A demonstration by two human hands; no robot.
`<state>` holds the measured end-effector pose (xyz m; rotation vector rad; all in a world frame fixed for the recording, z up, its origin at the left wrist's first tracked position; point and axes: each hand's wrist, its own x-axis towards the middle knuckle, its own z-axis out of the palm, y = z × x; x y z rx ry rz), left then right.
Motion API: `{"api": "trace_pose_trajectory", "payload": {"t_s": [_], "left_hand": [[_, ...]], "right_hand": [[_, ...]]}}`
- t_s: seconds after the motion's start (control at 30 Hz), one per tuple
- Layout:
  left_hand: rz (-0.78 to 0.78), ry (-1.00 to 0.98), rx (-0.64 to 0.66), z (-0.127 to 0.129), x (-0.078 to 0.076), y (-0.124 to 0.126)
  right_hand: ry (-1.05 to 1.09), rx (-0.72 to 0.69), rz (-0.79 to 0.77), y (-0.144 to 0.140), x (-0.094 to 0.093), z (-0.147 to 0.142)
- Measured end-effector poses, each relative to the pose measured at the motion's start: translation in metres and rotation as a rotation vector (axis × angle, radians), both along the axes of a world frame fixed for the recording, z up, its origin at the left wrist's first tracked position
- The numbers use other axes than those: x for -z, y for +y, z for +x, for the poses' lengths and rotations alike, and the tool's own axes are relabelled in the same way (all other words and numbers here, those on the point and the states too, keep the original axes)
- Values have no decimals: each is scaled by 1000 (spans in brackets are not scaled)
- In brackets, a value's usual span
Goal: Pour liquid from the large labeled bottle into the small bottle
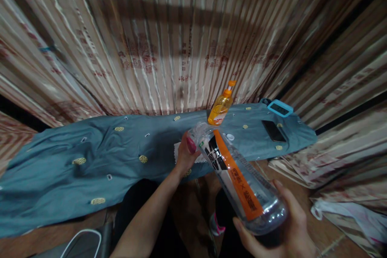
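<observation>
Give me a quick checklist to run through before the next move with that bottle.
1. Right hand grips the bottle's base: ok.
2. Left hand at the neck of the bottle: ok.
3. Bottle cap off: looks so; a white cap lies on the blue cloth.
4. Bottle empty: cannot tell.
5. Orange pump bottle upright: ok.
6. Phone lies apart from the bottle: ok.

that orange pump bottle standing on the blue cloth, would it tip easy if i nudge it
Probably. The orange pump bottle is tall for its base and stands on soft, wrinkled blue cloth, poor footing. Its pump head sits high, so a push there would likely topple it. It looks part full, which may steady it slightly.
</observation>
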<state>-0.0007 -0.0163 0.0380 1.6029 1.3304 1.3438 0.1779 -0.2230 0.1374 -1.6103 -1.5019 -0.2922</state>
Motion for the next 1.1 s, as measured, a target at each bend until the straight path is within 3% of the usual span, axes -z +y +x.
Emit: {"api": "trace_pose_trajectory", "payload": {"t_s": [0.23, 0.6, 0.83, 1.1], "left_hand": [[-4, 2, 6, 0, -2, -1], [-31, 2, 13, -1, -7, -3], [-27, 13, -5, -1, -2, -2], [-23, -19, 0, 1, -5, -2]], "right_hand": [[4, 29, -38, -2, -2, 0], [-171, -49, 42, 3, -1, 13], [-17, 17, -10, -1, -1, 1], [-14, -1, -26, -1, -4, 1]]}}
